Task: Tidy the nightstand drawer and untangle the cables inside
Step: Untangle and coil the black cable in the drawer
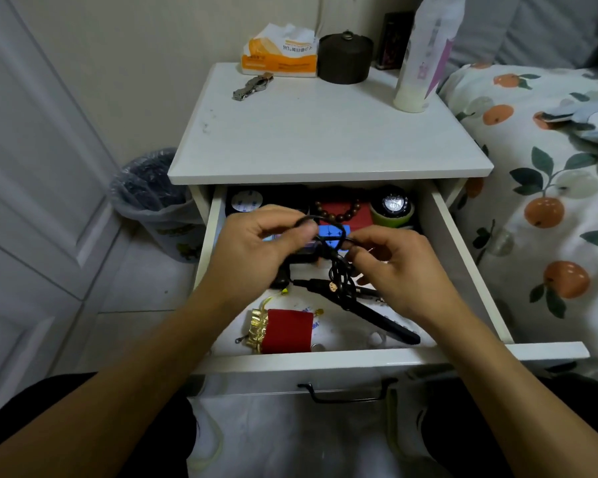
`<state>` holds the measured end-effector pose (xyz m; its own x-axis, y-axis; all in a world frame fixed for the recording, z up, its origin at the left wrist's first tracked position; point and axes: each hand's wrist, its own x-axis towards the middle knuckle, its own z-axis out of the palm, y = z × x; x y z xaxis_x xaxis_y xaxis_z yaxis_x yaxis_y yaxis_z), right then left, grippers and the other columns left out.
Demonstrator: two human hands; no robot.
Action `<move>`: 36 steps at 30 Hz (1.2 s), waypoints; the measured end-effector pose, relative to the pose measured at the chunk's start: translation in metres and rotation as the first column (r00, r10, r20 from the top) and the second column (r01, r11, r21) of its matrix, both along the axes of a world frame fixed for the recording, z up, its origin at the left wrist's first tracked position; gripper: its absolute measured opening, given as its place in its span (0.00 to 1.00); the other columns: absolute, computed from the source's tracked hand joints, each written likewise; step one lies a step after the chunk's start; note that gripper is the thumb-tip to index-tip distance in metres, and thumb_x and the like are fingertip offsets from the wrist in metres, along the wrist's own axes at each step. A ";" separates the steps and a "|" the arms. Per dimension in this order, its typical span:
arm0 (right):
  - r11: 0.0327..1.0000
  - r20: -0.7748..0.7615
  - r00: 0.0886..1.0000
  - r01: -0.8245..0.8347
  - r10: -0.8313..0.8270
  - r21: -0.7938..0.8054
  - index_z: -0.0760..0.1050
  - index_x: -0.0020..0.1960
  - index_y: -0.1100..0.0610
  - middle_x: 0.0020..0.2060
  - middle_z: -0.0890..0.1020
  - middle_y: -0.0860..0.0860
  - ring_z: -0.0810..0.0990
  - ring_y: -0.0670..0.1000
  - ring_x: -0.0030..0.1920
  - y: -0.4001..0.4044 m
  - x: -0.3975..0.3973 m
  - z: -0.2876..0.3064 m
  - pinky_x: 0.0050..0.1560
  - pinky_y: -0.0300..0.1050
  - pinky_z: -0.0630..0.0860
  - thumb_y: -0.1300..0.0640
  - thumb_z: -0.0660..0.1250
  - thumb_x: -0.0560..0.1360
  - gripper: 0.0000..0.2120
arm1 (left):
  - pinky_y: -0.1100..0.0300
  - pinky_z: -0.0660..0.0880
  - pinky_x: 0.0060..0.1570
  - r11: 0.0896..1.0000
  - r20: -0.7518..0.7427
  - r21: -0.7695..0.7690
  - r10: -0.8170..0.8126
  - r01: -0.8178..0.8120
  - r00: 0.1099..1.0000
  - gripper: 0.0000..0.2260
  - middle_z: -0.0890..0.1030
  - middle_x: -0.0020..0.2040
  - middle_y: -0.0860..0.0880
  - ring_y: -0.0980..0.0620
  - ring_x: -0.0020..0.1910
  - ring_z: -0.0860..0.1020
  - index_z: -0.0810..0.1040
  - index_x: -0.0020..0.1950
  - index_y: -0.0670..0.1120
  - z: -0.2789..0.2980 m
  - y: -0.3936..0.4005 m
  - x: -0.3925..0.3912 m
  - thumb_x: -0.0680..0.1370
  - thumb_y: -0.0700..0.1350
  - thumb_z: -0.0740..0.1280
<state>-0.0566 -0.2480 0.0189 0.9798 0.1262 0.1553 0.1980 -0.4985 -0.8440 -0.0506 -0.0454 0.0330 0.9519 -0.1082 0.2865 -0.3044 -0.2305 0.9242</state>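
Note:
The white nightstand drawer (325,362) is pulled out below me. Above its middle I hold a tangled black cable (337,267). My left hand (256,248) pinches a loop of it between thumb and fingers. My right hand (394,262) pinches the cable just right of the knot. The tangle hangs down between both hands to a black plug (311,285) on the drawer floor. Below the tangle a long black bar-shaped object (380,320) lies slantwise.
A red pouch with gold trim (285,331) lies at the drawer's front. At the back are a red box with wooden beads (342,210), a blue box (334,232) and a green round case (392,210). Tissues (280,51), watch (252,86), dark jar (345,58) and bottle (418,63) stand on top. A bin (152,198) stands left, the bed (549,184) right.

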 end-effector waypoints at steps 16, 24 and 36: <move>0.995 -0.087 0.996 -0.007 -0.002 -0.102 0.84 0.49 0.51 0.36 0.84 0.47 0.80 0.47 0.32 -0.001 0.002 -0.008 0.36 0.42 0.78 0.57 0.68 0.77 0.07 | 0.67 0.75 0.42 0.995 -0.269 0.002 -0.095 0.099 0.958 0.14 0.79 0.29 0.50 0.56 0.33 0.79 0.82 0.36 0.46 0.004 0.005 0.010 0.80 0.46 0.66; 0.977 -0.147 0.988 -0.081 0.053 -0.197 0.82 0.45 0.55 0.27 0.75 0.45 0.71 0.42 0.28 0.002 0.000 -0.006 0.30 0.33 0.65 0.55 0.65 0.80 0.09 | 0.67 0.77 0.46 0.950 -0.329 -0.171 -0.306 0.262 0.894 0.12 0.86 0.43 0.42 0.49 0.45 0.85 0.83 0.46 0.46 -0.007 0.003 0.009 0.82 0.45 0.61; 0.943 -0.485 0.874 0.188 -0.033 0.275 0.79 0.38 0.54 0.32 0.81 0.52 0.80 0.48 0.30 0.005 0.002 -0.005 0.39 0.45 0.82 0.59 0.68 0.78 0.10 | 0.57 0.81 0.40 0.835 -0.522 -0.531 -0.186 -0.146 0.832 0.10 0.82 0.34 0.48 0.52 0.36 0.83 0.76 0.48 0.42 -0.009 -0.008 0.012 0.84 0.40 0.57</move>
